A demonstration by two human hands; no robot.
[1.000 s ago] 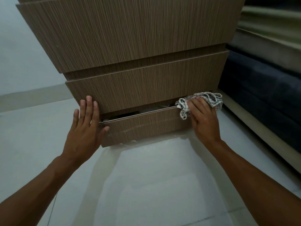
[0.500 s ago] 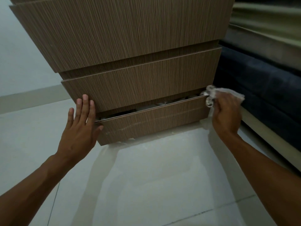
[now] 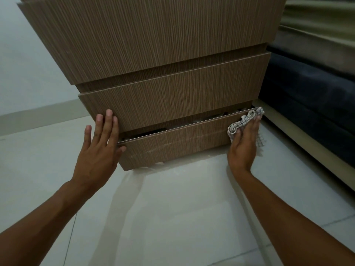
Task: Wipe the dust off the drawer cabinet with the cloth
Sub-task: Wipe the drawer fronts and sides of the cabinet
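A brown wood-grain drawer cabinet [image 3: 153, 54] fills the upper middle of the head view. Its bottom drawer [image 3: 176, 143] is pulled out slightly, with a pale dusty streak across its front. My left hand [image 3: 98, 150] lies flat with fingers spread against the left end of the middle drawer front [image 3: 172, 104], the thumb touching the bottom drawer's corner. My right hand [image 3: 244, 146] presses a grey checked cloth [image 3: 242, 121] against the right end of the bottom drawer front, near its top corner. Part of the cloth hangs behind my palm.
A dark blue sofa or mattress [image 3: 311, 104] on a pale base [image 3: 307, 143] stands close to the cabinet's right side. Pale floor tiles [image 3: 172, 217] stretch in front. A light wall with a skirting strip [image 3: 38, 118] runs at the left.
My right hand wiped the cloth rightward along the bottom drawer's top edge to its right corner, then came down onto the right end of the drawer front. My left hand stayed in place.
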